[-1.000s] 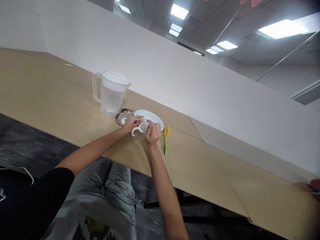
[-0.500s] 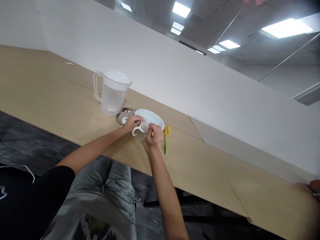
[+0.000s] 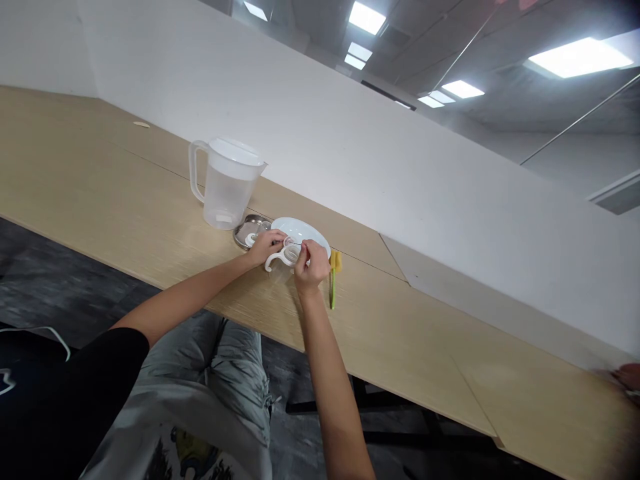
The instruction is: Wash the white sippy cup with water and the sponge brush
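The cup (image 3: 283, 257), clear-bodied with white handles, is at the middle of it all, seemingly upright on the table (image 3: 390, 320), its mouth turned up between the two hands. Just above that mouth, at the fingertips of the left hand (image 3: 267, 247), is a small clear piece (image 3: 288, 241). The left fingers are curled in and seem to grip it, though from where I stand I cannot make out exactly how. The right hand (image 3: 312, 264) is closed, thumb and finger pinching something thin (image 3: 296, 243) that points across to the clear piece. I take it the left hand is there to steady the piece while the right does the fine work, both kept low and close for control.

So the cup lies between the hands, one curved handle reaching out below the left fingers, and the rim near the right thumb. Just beyond both hands is the white plate (image 3: 301, 227); the metal tray (image 3: 243, 231), with a white part (image 3: 251, 239) in it, lies just past the left hand. The yellow-headed brush (image 3: 333, 290) rests just to the right of the right hand, perhaps left there to be within easy reach. Farther out, beyond the left hand and tray, stands the pitcher (image 3: 227, 190).
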Available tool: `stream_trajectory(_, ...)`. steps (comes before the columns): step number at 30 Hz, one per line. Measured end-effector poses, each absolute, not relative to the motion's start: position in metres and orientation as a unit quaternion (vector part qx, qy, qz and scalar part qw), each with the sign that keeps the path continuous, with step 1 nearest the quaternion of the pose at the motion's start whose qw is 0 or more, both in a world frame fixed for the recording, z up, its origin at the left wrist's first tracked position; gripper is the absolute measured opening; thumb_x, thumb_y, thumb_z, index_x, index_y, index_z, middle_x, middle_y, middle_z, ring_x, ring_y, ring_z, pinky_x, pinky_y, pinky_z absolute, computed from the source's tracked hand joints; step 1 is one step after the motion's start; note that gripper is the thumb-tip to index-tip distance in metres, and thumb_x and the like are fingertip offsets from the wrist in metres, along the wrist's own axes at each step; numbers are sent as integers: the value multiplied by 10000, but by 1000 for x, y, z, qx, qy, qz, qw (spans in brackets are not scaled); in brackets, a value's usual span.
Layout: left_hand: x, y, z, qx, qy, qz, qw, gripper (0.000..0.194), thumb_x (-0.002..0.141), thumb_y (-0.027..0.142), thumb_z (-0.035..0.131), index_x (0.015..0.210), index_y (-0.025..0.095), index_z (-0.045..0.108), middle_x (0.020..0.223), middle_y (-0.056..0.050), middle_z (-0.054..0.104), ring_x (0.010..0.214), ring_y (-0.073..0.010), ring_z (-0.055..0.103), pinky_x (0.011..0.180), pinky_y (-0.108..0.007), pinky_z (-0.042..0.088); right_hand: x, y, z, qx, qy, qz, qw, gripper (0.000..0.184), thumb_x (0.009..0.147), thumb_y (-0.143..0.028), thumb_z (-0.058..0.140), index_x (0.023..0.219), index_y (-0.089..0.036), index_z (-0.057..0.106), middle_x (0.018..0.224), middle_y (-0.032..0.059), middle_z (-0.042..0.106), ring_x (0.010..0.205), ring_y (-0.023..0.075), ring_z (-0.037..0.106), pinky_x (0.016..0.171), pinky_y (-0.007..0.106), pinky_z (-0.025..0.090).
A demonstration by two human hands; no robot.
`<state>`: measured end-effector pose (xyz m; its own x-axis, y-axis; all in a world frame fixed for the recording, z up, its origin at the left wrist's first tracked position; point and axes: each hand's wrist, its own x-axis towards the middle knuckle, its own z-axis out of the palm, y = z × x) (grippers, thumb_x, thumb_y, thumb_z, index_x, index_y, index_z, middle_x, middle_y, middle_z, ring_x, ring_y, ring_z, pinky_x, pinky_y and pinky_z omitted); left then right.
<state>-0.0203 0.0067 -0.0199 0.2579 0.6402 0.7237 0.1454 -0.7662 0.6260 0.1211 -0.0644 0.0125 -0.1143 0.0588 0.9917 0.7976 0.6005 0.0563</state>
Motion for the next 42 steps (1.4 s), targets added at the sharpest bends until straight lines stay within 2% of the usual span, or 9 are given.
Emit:
stream_trajectory(7,-19,5,-19,757,258,551,240,282,853,400,583,853,170,747,942,-87,710,890,-196,641,841,-321,488,118,-64,13,-356,-682,-284,573,208,941,-278,424,875,-196,603,781,58,665,706,144,620,646,274,462)
stream_trajectory(14,-19,2,-18,730,278,561,273,242,845,336,583,886,157,740,984,-96,695,940,-210,630,887,-343,479,118,-71,22,-397,-651,-208,613,240,927,-309,448,790,-183,599,702,29,628,571,114,504,593,269,414)
stream_trajectory(17,-19,1,-17,730,280,561,273,228,840,315,583,871,154,741,982,-97,694,939,-213,631,889,-351,479,120,-72,26,-394,-660,-199,608,228,913,-307,475,766,-188,603,702,28,636,623,129,522,639,282,414)
stream_trajectory(22,-20,1,-17,733,279,560,268,255,840,364,588,852,161,742,961,-90,698,909,-206,634,867,-346,485,115,-74,28,-421,-692,-196,553,228,896,-313,501,737,-207,626,693,25,637,746,166,544,748,329,383)
stream_trajectory(28,-20,1,-17,740,268,560,261,293,849,404,584,866,159,743,939,-96,698,898,-205,634,843,-348,489,114,-70,25,-453,-691,-208,523,239,870,-319,536,693,-212,653,676,11,623,762,165,516,812,356,314)
stream_trajectory(35,-20,1,-15,726,276,574,261,339,844,462,574,880,169,741,956,-85,708,907,-206,632,856,-337,483,119,-61,21,-489,-692,-164,506,220,871,-361,538,810,-241,712,717,-1,635,776,161,510,860,365,272)
stream_trajectory(39,-20,0,-14,728,285,569,254,324,858,436,555,900,173,739,959,-74,713,912,-203,626,855,-327,473,117,-66,24,-455,-697,-161,530,229,882,-380,530,936,-238,702,763,9,643,797,160,530,836,342,300)
stream_trajectory(42,-20,0,-13,729,290,566,254,306,853,424,559,883,177,737,946,-62,714,911,-199,624,860,-322,468,117,-69,25,-434,-706,-174,531,233,905,-326,487,969,-247,697,810,20,644,820,158,539,831,340,314)
